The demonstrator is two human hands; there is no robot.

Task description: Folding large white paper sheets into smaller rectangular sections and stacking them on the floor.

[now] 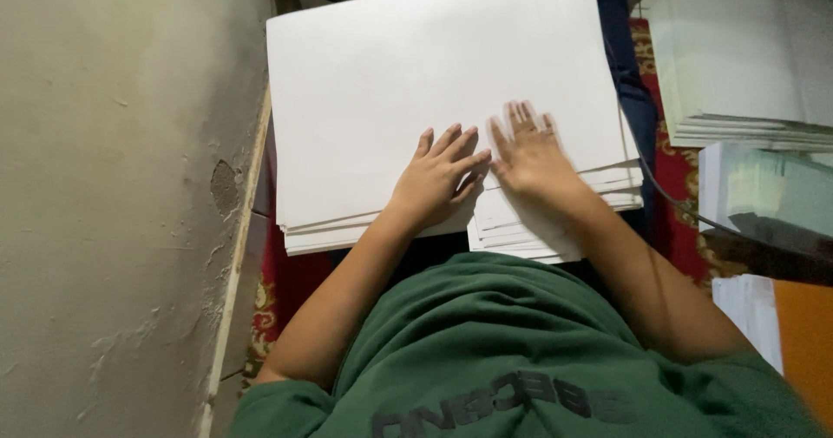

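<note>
A large stack of white paper sheets (pixel 416 82) lies flat in front of the person, its left edge near the plaster wall (pixel 104 204). The left hand (pixel 434 177) rests palm-down on the stack's near edge, fingers spread and flat, pinching nothing. The right hand (pixel 529 156), just beside it, lies palm-down with fingers spread; it is blurred. Under the stack's near right corner, offset lower sheets (pixel 521 230) show. Right of the stack a dark blue sleeve (pixel 626 65) lies along its edge; beyond it sits another paper pile (pixel 746 73).
</note>
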